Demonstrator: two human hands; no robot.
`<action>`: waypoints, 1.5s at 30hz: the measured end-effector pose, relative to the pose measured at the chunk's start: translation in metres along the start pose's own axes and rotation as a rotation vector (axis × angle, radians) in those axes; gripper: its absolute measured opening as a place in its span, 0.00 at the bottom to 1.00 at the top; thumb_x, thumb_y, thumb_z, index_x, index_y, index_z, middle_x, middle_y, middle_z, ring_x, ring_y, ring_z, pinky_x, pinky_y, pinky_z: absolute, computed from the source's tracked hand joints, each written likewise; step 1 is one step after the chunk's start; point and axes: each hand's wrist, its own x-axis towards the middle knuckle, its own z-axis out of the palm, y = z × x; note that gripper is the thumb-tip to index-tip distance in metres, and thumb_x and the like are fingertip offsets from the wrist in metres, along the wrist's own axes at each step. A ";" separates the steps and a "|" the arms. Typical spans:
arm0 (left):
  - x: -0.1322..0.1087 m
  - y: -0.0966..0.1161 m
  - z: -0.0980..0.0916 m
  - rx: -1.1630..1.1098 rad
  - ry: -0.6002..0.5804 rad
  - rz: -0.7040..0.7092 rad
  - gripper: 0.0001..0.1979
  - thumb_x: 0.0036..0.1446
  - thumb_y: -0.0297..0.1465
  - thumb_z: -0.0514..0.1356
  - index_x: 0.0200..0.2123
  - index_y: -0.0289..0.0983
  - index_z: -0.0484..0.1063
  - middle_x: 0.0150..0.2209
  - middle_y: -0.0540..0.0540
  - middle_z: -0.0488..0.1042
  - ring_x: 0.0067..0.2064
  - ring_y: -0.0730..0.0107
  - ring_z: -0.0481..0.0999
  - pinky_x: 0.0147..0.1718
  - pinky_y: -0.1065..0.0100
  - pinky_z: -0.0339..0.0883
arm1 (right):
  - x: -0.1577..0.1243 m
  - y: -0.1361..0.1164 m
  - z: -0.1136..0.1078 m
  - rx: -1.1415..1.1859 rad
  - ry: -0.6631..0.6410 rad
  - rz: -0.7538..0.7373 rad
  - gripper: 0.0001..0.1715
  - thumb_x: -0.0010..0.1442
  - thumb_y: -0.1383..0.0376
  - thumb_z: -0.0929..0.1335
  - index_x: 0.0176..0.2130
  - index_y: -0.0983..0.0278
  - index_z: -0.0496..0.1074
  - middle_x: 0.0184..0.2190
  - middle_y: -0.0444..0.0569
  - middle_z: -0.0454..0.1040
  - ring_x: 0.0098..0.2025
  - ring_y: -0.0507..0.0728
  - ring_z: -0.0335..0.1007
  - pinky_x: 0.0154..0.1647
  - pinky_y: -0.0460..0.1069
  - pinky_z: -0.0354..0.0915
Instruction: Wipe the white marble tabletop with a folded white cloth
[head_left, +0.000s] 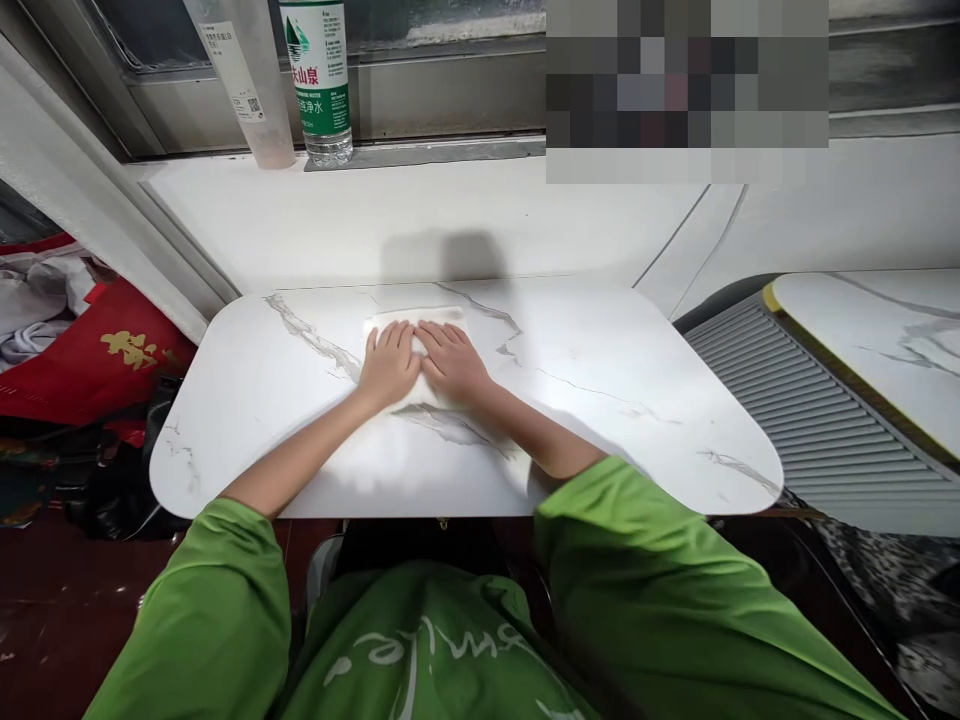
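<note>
My left hand [391, 362] lies flat on a white, soft-looking sheet [418, 393], which could be a cloth or paper; I cannot tell. Beside it, my right hand [455, 362] also rests flat on the sheet, fingers pointing away from me. The hands nearly meet at the thumbs. Under the sheet is a white tabletop [622, 400] with grey marble veins and rounded corners. Both hands hide much of the sheet, though its far edge shows past the fingertips.
On the ledge behind the table stand a water bottle [322, 90] with a green-and-white label and a frosted plastic bottle [244, 90]. A grey ribbed panel [810, 400] and second marbled top [892, 320] are right. A red bag [97, 350] sits left.
</note>
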 end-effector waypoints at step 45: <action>0.007 0.101 0.032 0.010 -0.079 0.054 0.28 0.66 0.28 0.43 0.67 0.25 0.55 0.69 0.38 0.57 0.71 0.58 0.52 0.70 0.50 0.40 | -0.080 0.075 -0.030 -0.026 0.027 0.013 0.33 0.62 0.66 0.55 0.63 0.72 0.62 0.65 0.60 0.64 0.67 0.64 0.57 0.67 0.63 0.53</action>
